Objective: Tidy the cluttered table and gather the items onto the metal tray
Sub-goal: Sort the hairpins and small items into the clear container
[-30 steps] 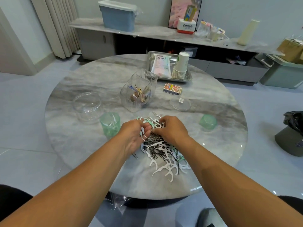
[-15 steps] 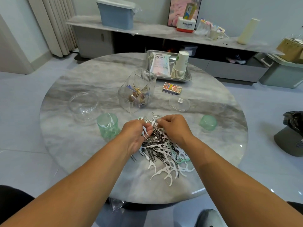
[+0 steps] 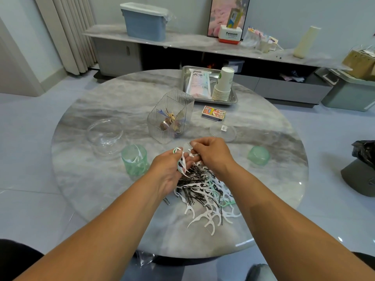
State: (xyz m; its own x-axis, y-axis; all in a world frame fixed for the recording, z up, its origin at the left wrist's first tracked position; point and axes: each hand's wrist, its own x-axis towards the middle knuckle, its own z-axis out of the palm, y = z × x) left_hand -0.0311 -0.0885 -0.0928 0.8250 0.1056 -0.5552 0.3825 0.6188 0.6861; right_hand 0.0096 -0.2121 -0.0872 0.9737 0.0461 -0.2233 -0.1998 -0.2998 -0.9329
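A mixed pile of white floss picks and black hairpins (image 3: 205, 191) lies on the round marble table (image 3: 101, 183) in front of me. My left hand (image 3: 169, 171) grips a small bunch of floss picks (image 3: 181, 162) just above the pile. My right hand (image 3: 211, 154) pinches a pick at the pile's far edge, fingertips almost meeting the left hand. A green cup (image 3: 135, 160) holding a few picks stands left of my hands. The metal tray (image 3: 233, 100) at the table's far side holds a plastic packet (image 3: 198, 83) and a stack of paper cups (image 3: 223, 85).
A ribbed clear box (image 3: 172, 116) with trinkets stands beyond my hands. A clear round container (image 3: 105, 134) is at the left, a clear lid (image 3: 223, 131) and a small printed box (image 3: 213, 113) at the right, and a green lid (image 3: 258, 156) further right. One hairpin (image 3: 166, 200) lies apart.
Both hands have lifted a little off the pile and moved slightly away from me. The left hand now holds its picks higher.
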